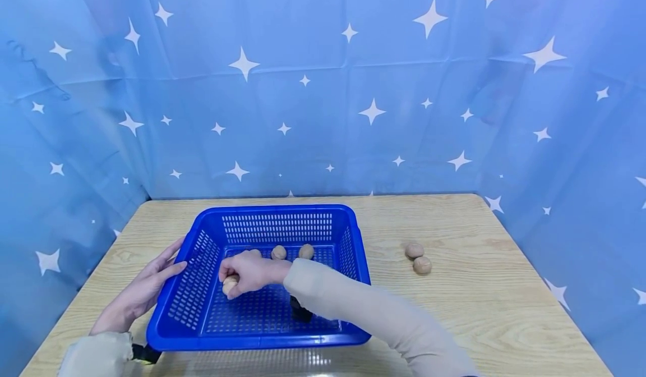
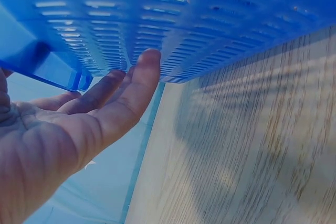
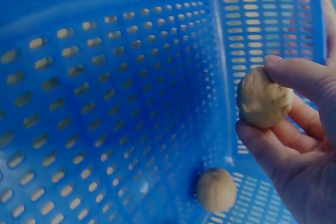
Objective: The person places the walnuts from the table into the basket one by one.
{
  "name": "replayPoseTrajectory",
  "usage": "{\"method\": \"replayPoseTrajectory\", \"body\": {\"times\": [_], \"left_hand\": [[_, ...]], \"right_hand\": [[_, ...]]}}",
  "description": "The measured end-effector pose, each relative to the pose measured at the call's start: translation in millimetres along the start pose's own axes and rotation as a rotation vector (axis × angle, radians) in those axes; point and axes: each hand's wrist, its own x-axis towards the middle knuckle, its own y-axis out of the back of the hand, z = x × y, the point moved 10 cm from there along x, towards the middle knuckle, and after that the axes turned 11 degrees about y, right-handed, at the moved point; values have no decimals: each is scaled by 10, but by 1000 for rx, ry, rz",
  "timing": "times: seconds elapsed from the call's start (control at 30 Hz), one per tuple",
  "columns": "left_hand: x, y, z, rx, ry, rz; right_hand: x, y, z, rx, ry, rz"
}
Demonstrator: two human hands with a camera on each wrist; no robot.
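Currently pinched walnut [image 3: 263, 97]: inside the basket, toward its left wall; whether it touches the basket floor, cannot tell.
Right hand [image 1: 249, 270]: pinches that walnut, thumb on one side of the shell, a fingertip on the opposite side. Opposed contact probably suits a small round thing that could roll out of a looser hold.
Right sleeve [image 1: 363, 304]: passes over the near right corner of the basket; presumably the raised walls oblige the arm to reach in from above.
Basket walnuts [image 1: 278, 252]: three seen on the floor, toward the far wall, one partly hidden behind the right hand. Walls likely stop them rolling away.
Blue basket [image 1: 262, 341]: on the desk, mouth upward, walls slotted; the upward mouth leaves its inside within reach.
Left hand [image 1: 143, 288]: at the outside of the left wall, fingers extended, thumb by the rim, not wrapped round anything. Judged to be steadying the basket; how hard it presses, cannot tell.
Loose walnuts [image 1: 422, 265]: two, side by side, right of the basket and well apart from it. Flat wood likely lets them rest unheld.
Desk [image 1: 484, 309]: pale wood grain, bears everything above.
Starred curtain [image 1: 323, 96]: hangs behind and at both sides, probably as a plain backdrop.
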Motion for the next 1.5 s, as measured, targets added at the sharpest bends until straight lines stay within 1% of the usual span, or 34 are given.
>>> {"method": "replayPoseTrajectory", "body": {"times": [0.13, 0.23, 0.33, 0.43, 0.53, 0.7, 0.87, 0.97, 1.1, 1.23, 1.33, 1.5], "left_hand": [[4, -21, 15, -6, -11, -23], [6, -36, 25, -9, -18, -37], [8, -38, 29, -8, -19, -34], [8, -42, 34, -9, -21, -36], [8, -59, 44, -16, -30, -55], [11, -83, 59, -21, -45, -84], [14, -71, 39, -24, -32, -77], [12, -62, 33, -26, -28, -76], [9, -61, 32, -27, -30, -81], [1, -52, 24, -31, -25, -78], [-6, -48, 22, -36, -26, -80], [-10, -58, 27, -50, -39, -103]], "right_hand": [[40, -134, 22, -28, -4, -45], [52, -210, 23, -83, 0, -76], [57, -265, 16, -143, 10, -101], [57, -287, 5, -190, 17, -106], [52, -279, -13, -249, 9, -107], [34, -269, -31, -310, -12, -117], [25, -265, -25, -313, -16, -118], [22, -256, -2, -295, -33, -126], [15, -209, 17, -259, -54, -139], [3, -107, 12, -198, -69, -133], [-25, 9, -3, -152, -79, -101], [-129, 252, -51, -88, -58, -18]]}}
